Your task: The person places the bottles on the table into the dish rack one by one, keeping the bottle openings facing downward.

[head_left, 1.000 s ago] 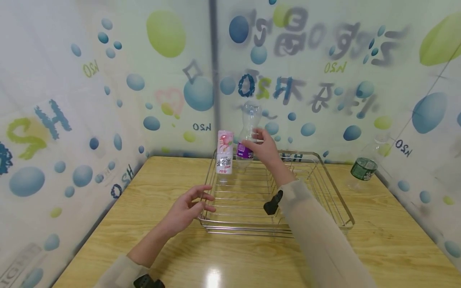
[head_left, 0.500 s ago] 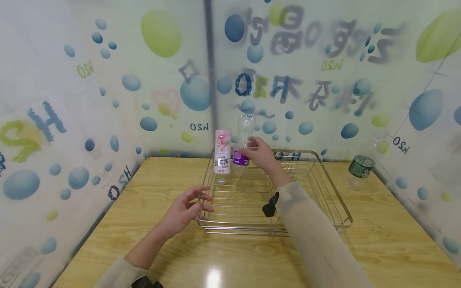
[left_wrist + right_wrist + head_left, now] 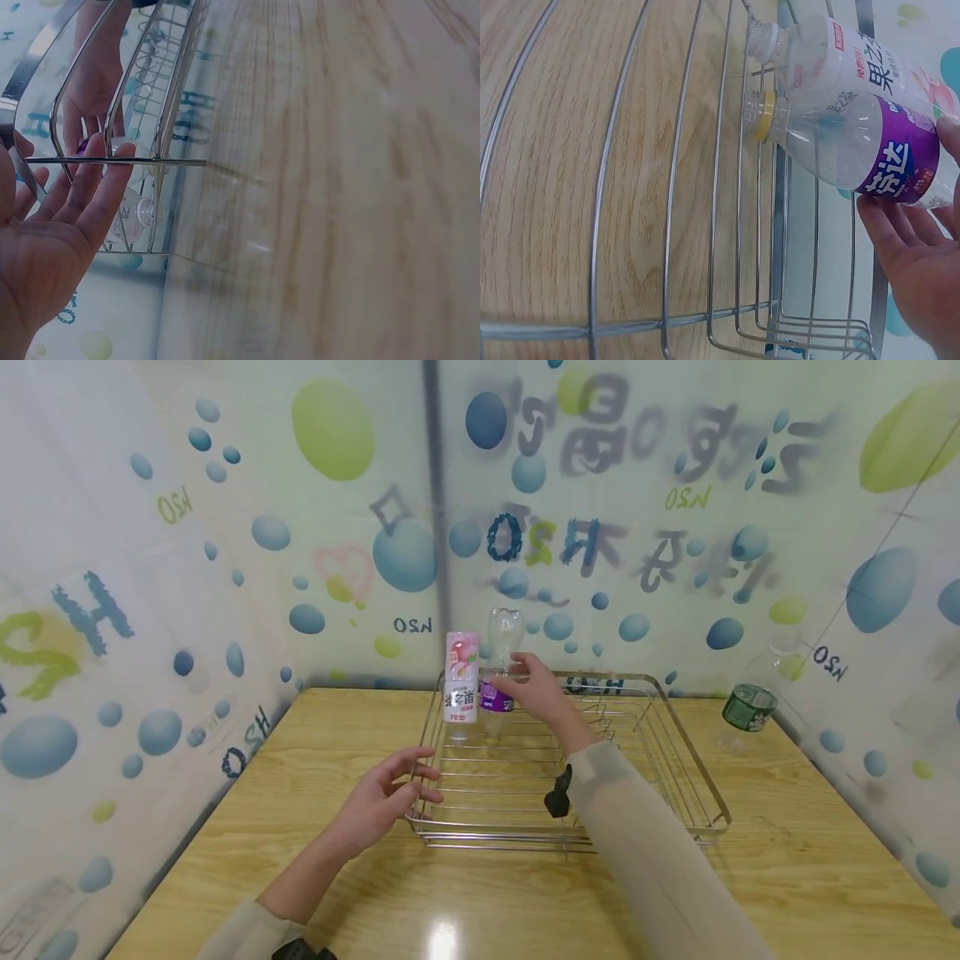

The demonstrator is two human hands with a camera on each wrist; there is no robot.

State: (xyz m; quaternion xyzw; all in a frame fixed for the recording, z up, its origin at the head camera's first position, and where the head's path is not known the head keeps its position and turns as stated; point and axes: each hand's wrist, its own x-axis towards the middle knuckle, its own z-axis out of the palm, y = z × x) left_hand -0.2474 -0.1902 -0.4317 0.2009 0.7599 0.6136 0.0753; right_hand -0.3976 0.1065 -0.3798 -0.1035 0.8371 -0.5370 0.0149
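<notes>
My right hand (image 3: pixel 536 689) grips a clear plastic bottle (image 3: pixel 497 696) with a purple label, thumb on one side and fingers on the other. This bottle is upside down; in the right wrist view its neck, with a yellow ring, points down at the wires of a metal dish rack (image 3: pixel 696 752). Right beside it, a pink-and-white labelled bottle (image 3: pixel 461 681) also stands neck down in the rack's back left corner. At the rack's left side, my left hand (image 3: pixel 382 797) touches the wires with loosely extended fingers (image 3: pixel 109 195).
A clear bottle with a green label (image 3: pixel 750 707) stands upright on the wooden table (image 3: pixel 337 902), to the right of the rack. Patterned curtains (image 3: pixel 360 635) with blue and green spots enclose the table at the back and both sides.
My right hand has lowered the purple-labelled bottle into the rack and slightly left, beside the pink-and-white bottle. My left hand stays at the rack's left side. The head view has shifted slightly.
</notes>
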